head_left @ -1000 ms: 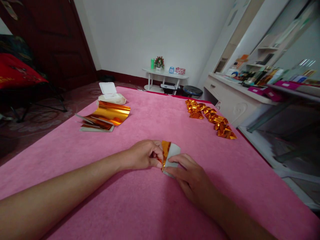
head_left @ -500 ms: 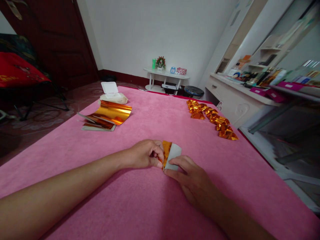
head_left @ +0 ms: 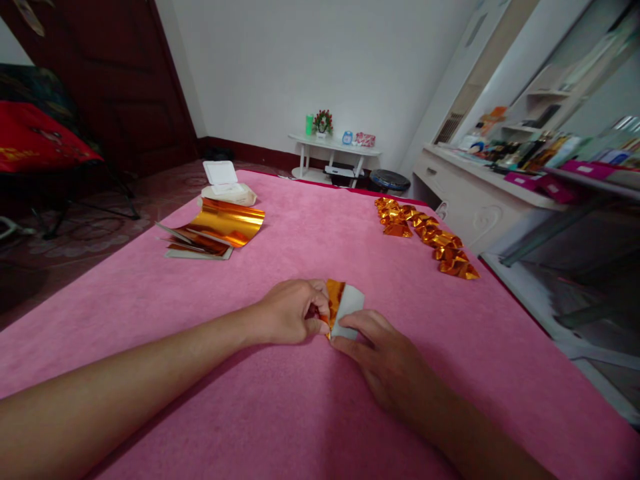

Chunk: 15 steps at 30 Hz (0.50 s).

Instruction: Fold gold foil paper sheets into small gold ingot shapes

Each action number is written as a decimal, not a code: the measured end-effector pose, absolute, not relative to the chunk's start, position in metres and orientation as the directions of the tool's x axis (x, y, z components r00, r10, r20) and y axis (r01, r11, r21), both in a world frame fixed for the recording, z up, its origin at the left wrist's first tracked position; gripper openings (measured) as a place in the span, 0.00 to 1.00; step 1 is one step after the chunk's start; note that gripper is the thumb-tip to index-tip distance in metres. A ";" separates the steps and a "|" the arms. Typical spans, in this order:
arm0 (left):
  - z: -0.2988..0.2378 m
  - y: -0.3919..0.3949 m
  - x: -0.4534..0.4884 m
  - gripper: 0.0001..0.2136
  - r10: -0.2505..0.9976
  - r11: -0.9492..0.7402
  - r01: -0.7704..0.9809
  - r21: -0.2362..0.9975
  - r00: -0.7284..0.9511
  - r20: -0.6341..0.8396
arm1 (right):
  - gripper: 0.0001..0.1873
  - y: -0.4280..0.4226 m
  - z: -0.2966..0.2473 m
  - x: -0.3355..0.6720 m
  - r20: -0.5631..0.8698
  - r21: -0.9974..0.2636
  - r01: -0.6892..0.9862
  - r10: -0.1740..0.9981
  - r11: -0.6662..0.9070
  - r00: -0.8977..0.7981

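A partly folded piece of foil paper (head_left: pixel 350 301), shiny gold on one face and pale grey on the other, is between my hands just above the pink cloth. My left hand (head_left: pixel 295 310) pinches its left, gold side near the lower corner. On the grey side, the thumb and forefinger of my right hand (head_left: pixel 387 353) grip the lower part. To the left lies a stack of gold foil sheets (head_left: pixel 225 223), the top one curling up. Several folded gold foil pieces (head_left: pixel 425 230) sit in a cluster at the right.
Pink cloth (head_left: pixel 200 413) covers the work surface. Behind the foil stack is an open white container (head_left: pixel 227 192). A small white table (head_left: pixel 335 147), a dark round stool (head_left: pixel 390 179) and a cluttered white dresser (head_left: pixel 480 193) stand beyond. At left is a red-draped chair (head_left: pixel 45 143).
Both hands keep nearly the same grip on the foil paper. The left fingers have shifted slightly at its lower corner. The whole view has moved a little.
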State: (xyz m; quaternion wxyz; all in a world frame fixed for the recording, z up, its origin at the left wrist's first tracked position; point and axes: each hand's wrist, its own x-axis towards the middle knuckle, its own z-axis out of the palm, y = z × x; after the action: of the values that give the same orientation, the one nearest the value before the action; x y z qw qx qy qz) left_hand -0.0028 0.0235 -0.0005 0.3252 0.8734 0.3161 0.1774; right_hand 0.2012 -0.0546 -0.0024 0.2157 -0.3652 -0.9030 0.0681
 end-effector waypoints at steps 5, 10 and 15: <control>0.002 0.021 -0.001 0.04 0.693 -0.593 0.485 0.643 0.714 0.100 | 0.15 -0.056 -0.002 0.200 0.313 -0.272 0.644 0.698 0.716 -0.644; 0.005 0.021 0.001 0.04 0.692 -0.604 0.501 0.619 0.715 0.097 | 0.15 -0.057 -0.003 0.202 0.312 -0.282 0.631 0.691 0.722 -0.652; 0.006 0.020 0.001 0.04 0.686 -0.603 0.494 0.627 0.722 0.090 | 0.18 -0.060 -0.004 0.204 0.322 -0.278 0.623 0.683 0.731 -0.656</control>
State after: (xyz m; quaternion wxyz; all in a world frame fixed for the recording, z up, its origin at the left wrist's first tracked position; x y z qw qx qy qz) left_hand 0.0010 0.0205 0.0062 0.2939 0.8803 0.3349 0.1632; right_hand 0.2041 -0.0597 -0.0045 0.2058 -0.3599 -0.9072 0.0718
